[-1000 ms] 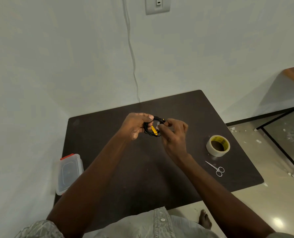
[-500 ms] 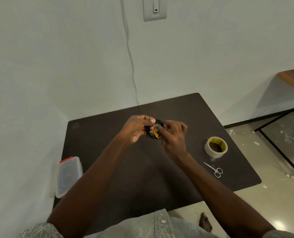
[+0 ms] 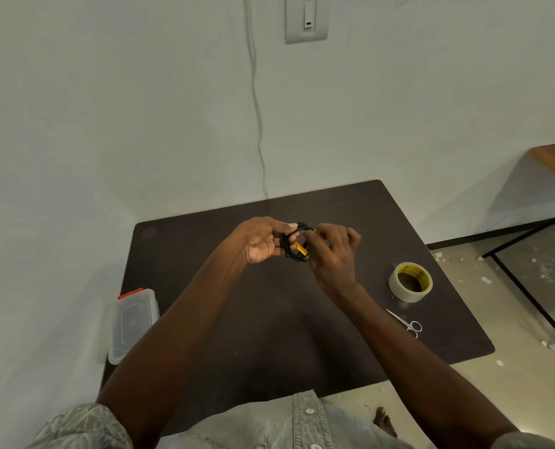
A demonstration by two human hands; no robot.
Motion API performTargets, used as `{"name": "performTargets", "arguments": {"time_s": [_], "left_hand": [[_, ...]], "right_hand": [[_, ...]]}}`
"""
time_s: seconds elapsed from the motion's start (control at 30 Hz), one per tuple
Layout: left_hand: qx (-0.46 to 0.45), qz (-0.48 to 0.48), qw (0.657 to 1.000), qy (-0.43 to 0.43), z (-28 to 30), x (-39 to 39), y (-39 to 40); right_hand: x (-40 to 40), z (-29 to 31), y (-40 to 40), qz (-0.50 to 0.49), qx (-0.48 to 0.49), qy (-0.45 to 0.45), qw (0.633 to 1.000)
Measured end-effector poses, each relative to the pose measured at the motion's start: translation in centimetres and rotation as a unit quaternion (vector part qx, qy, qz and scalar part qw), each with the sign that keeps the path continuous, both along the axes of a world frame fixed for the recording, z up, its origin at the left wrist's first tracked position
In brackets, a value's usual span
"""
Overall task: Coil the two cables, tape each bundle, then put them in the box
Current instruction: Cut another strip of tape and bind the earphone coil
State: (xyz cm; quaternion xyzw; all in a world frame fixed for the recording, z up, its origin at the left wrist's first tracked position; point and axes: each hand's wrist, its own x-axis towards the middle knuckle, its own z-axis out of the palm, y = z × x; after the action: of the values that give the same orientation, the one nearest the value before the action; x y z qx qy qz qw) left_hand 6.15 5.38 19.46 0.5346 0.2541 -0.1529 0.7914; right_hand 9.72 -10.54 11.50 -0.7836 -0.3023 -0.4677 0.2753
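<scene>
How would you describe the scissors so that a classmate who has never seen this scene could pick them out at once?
Start at the dark square table and go to its right side, where a roll of tape with a yellow inner ring sits. Just nearer the person than that roll lie the scissors, apart from it. They are the only thin, silvery metal thing there, with two small finger loops.

Small scissors [image 3: 406,323] on the dark table [image 3: 269,335]; wall switch [image 3: 306,17], thin white cord [image 3: 257,108] down the wall.
</scene>
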Motion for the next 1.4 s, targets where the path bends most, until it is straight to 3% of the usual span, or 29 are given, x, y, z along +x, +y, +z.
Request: {"name": "performTargets", "arguments": {"time_s": [0.7, 1.03, 1.4], "left_hand": [[0.028, -0.005, 0.996, -0.088, 1.5, -0.7, 1.3], [0.15, -0.035, 0.984, -0.085, 2.4, -0.9, 1.7], [0.125, -0.01, 0.991, -0.051, 2.9, -1.3, 1.6]], "right_hand": [[1.0, 1.4, 1.7, 0.042, 0.014, -0.002, 0.999], [0.5, 2.0, 2.1, 0.117, 0.055, 0.097, 0.987], [0.2, 2.1, 2.2, 0.119, 0.059, 0.105, 0.986]]}}
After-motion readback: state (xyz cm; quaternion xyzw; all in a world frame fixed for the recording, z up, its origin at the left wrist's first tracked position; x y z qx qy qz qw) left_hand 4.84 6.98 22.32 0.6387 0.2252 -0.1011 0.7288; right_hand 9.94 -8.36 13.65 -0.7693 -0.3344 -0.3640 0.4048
